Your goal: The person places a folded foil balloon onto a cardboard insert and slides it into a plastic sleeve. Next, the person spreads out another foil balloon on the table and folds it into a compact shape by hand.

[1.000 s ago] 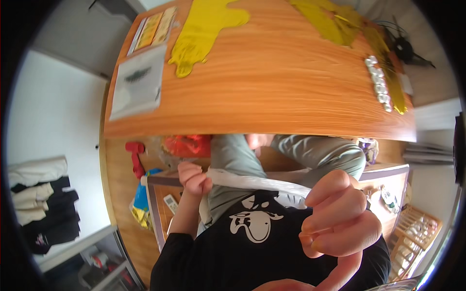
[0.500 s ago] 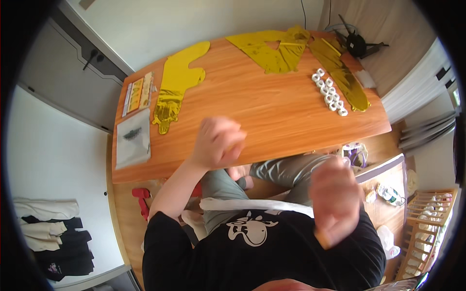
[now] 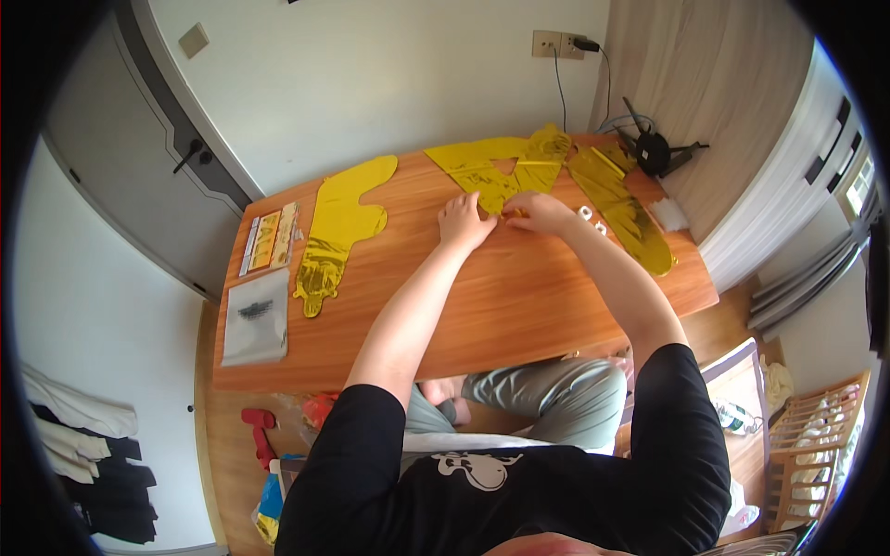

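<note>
On a wooden worktop [image 3: 501, 301], a gold foil [image 3: 468, 165] lies toward the far edge, its near tip between the left hand [image 3: 464, 223] and right hand [image 3: 540, 213], both curled; whether either grips it, one cannot tell. White rolls [image 3: 586, 213] sit just beside the right forearm [image 3: 630, 283]

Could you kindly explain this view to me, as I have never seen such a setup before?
There is no machine: you see a person's bare hands. The wide fisheye camera is worn on their head, looking down, so straight edges bend near the rim. On the wooden table lie gold foil pieces, a pale flat packet and small white items. The left hand and right hand meet at the near edge of the middle foil piece; what their fingers hold is too small to tell.
</note>
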`<state>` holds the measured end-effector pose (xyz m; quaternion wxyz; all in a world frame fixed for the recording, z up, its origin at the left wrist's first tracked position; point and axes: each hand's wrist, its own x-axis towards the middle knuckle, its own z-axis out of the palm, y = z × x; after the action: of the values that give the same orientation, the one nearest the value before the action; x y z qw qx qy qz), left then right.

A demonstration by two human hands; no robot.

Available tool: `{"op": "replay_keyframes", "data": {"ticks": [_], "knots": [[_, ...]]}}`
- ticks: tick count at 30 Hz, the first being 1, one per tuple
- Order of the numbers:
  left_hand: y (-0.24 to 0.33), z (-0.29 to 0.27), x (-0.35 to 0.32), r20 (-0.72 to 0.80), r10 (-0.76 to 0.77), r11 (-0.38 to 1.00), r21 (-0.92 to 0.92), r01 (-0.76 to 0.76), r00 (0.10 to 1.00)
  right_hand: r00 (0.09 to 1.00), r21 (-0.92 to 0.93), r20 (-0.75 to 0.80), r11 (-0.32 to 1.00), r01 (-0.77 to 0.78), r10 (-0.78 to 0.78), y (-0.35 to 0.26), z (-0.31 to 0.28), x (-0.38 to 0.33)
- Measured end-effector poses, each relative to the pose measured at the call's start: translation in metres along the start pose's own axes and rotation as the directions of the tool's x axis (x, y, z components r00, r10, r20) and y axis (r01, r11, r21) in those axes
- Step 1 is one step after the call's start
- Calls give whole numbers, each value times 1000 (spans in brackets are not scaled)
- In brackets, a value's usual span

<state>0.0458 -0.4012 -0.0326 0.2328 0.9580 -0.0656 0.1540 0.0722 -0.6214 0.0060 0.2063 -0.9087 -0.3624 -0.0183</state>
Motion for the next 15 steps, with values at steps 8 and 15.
{"op": "replay_keyframes", "data": {"ticks": [8, 15], "knots": [[4, 7, -2, 13, 30, 994, 106, -32, 999, 925, -369, -74, 873, 321, -372, 12, 9, 0], [10, 8, 3, -21, 23, 999, 49, -22, 1000, 941, -368, -139, 898, 241, -310, 18, 8, 12]]}}
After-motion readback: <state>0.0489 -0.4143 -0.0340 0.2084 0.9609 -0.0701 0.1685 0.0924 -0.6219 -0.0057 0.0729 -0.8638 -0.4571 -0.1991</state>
